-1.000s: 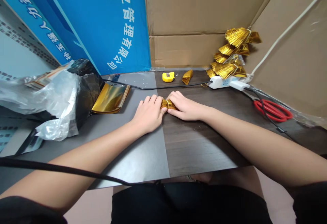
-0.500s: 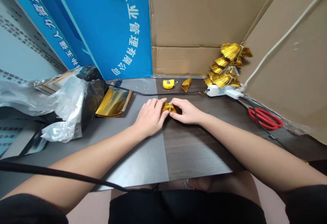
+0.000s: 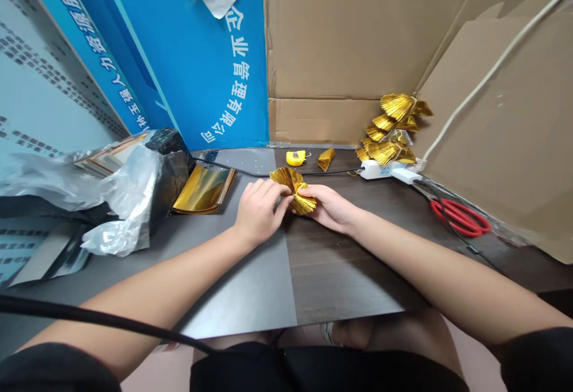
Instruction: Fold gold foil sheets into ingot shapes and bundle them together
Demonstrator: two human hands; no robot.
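Note:
Between my two hands is a pleated gold foil paper fan [image 3: 304, 203], pinched in at its middle and spread out at both ends. My left hand [image 3: 262, 208] is closed, thumb and fingers pinching the fan near its middle from the left. From the right, my right hand [image 3: 332, 206] grips it, thumb on top and the other fingers partly hidden under the foil. A stack of flat gold foil sheets [image 3: 201, 189] lies to the left of my left hand. Several finished-looking gold fans [image 3: 389, 126] are piled at the back right.
Near the back are a yellow tape measure [image 3: 296, 158] and a small folded gold piece [image 3: 326, 159]. A white power strip [image 3: 380, 170] and red-handled scissors [image 3: 461, 218] lie to the right. A crumpled plastic bag [image 3: 129, 195] is at left. Cardboard [image 3: 331, 40] walls the back.
The gold foil, compact and bound in the middle before, has turned and fanned out at both ends. My hands have shifted their hold on it, and the camera view has tipped slightly upward.

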